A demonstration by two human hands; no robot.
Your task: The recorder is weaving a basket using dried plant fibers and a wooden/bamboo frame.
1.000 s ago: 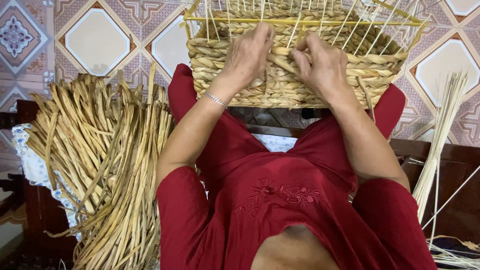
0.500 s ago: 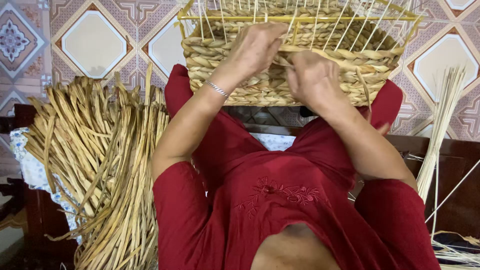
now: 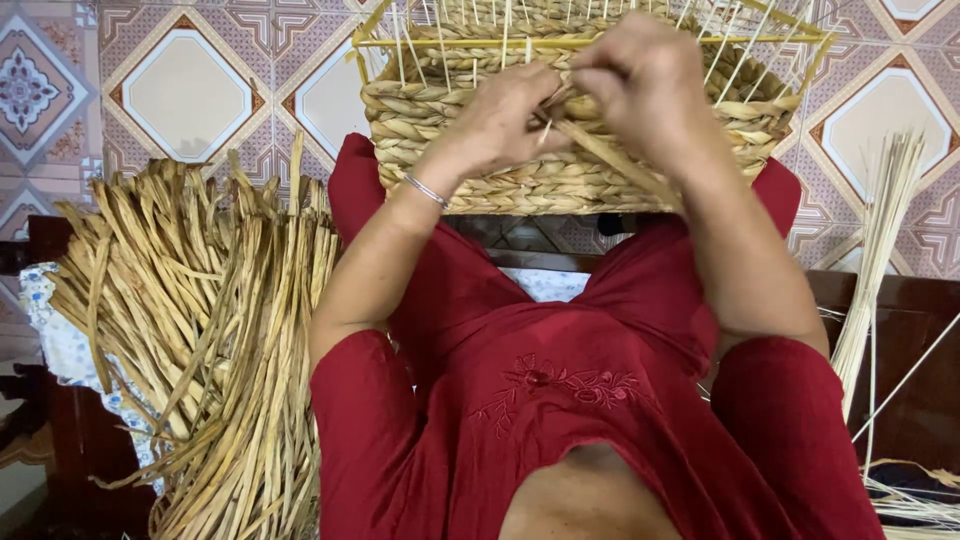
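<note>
From the head view I see the half-woven basket [image 3: 470,150] at twelve o'clock, resting on the red-clad knees. My left hand [image 3: 500,125] pinches a flat straw strand [image 3: 610,155] against the basket wall; my right hand [image 3: 640,75] is clenched on the same strand just above. A pile of dried straw [image 3: 210,330] lies at nine o'clock, thin pale reeds [image 3: 880,250] at three.

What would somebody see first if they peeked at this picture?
Probably the two hands at the top: the left hand and the right hand pinch a straw strand against a half-woven basket propped on the knees. Next, the big heap of dried straw strips at the left, and the patterned floor tiles behind.
</note>
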